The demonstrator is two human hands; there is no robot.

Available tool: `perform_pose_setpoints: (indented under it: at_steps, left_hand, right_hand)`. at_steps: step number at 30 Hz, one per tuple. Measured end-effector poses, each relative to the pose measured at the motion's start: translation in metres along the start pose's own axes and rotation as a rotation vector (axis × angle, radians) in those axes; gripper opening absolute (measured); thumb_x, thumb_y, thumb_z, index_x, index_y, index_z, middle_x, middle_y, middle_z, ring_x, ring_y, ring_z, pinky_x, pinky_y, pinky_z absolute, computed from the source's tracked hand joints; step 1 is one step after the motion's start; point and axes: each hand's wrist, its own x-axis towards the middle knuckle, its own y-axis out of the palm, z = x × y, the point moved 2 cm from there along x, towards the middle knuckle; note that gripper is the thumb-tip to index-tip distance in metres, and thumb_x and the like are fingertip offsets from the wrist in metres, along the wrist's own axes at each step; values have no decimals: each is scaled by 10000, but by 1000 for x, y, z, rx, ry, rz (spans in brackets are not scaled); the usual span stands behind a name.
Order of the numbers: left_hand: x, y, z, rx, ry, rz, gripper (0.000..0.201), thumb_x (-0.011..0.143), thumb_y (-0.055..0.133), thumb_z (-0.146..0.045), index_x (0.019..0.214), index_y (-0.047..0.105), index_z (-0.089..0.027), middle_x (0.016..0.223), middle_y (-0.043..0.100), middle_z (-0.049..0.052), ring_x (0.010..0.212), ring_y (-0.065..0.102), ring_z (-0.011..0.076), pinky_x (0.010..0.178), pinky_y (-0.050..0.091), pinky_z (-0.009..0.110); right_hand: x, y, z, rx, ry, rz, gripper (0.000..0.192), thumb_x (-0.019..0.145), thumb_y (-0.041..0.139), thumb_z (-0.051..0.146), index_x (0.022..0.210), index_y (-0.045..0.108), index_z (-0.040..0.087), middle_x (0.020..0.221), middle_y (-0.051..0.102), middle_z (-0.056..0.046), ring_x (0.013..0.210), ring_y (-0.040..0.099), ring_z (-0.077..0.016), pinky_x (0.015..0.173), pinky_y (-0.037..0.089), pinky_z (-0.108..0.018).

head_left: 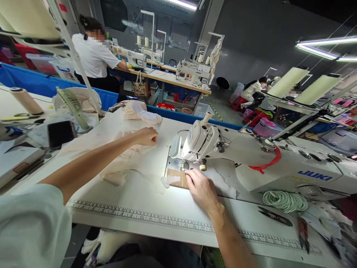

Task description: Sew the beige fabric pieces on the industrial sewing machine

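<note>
A pale, loose fabric sleeve (36, 223) lies nearest; beyond it the left hand (147, 136) curls loosely over the white tabletop (145, 197) — whether around anything, I cannot tell. The right hand (201, 186), fingers bent, touches a flat light-brown piece (179, 183) beside the needle area of a white JUKI sewing machine (195, 139); a pinch isn't discernible. Behind — a white-shirted co-worker (95, 56), grey walls (251, 37).

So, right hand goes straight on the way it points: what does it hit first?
Probably the sewing machine's presser-foot area, just beyond the right hand's fingertips at the brown piece. Depth and finger height are hard to judge here.
</note>
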Motion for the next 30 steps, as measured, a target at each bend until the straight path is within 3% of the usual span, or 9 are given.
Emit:
perform_pose_setpoints:
  at_steps: [4,7,9,11,15,17,20,25,30]
  left_hand:
    - [-5,-8,7,-231,-59,-139,94,814,512,-295,774,520,-210,715,621,7,668,573,168,626,404,258]
    - [-16,-32,14,-412,-57,-349,200,870,477,-399,810,496,-208,674,545,-22,617,515,137,585,375,235]
    - [-27,-53,17,-463,-69,-420,249,862,510,-446,799,498,-205,661,520,-29,596,484,129,557,349,231]
    - [-42,-74,14,-522,-69,-377,276,838,559,-474,804,523,-202,675,561,-21,603,508,134,552,358,229]
    - [-82,-97,-19,-594,-55,-82,304,809,614,-468,954,606,-202,800,722,17,732,647,178,631,449,236]
    - [-103,-92,-42,-569,-55,45,367,832,595,-456,1106,638,-215,891,759,24,809,676,180,696,472,236]
    - [-128,-65,-67,-575,-35,175,435,869,541,-439,1244,645,-244,973,769,29,878,687,178,757,484,235]
    - [-144,-17,-70,-466,-90,183,376,835,522,-410,1097,713,-219,989,740,73,891,677,225,747,483,269]
    - [-135,-8,-82,-343,-177,203,411,862,524,-519,1078,674,-204,913,720,58,790,658,233,674,420,287]
  right_hand:
    - [0,0,1,-1,-8,-10,282,997,432,167,1003,712,205,910,739,-45,759,693,-205,650,504,-307]
    - [-1,0,1,5,-14,1,286,1004,424,177,1001,707,220,909,733,-43,757,686,-200,645,495,-307]
    - [-1,-1,2,6,-17,12,296,1011,413,187,987,705,231,902,727,-43,744,676,-196,632,485,-307]
    - [-1,-1,2,12,-24,21,301,1012,409,195,972,705,237,892,720,-45,735,666,-193,621,476,-308]
    - [-1,-1,3,43,-39,34,294,1005,421,194,939,706,226,881,706,-52,728,649,-193,631,470,-312]
    - [-1,-2,4,61,-40,36,289,1004,427,189,924,704,214,865,698,-55,715,639,-188,638,465,-307]
    - [-1,-4,7,88,-49,21,271,1000,443,192,921,702,204,852,688,-50,725,636,-179,642,461,-290]
    - [-4,-7,15,146,-121,66,251,999,464,227,1019,713,232,939,698,-26,785,632,-153,672,463,-258]
    - [-5,-7,21,33,-186,142,235,996,488,232,1005,722,246,903,643,-12,700,543,-128,571,359,-246]
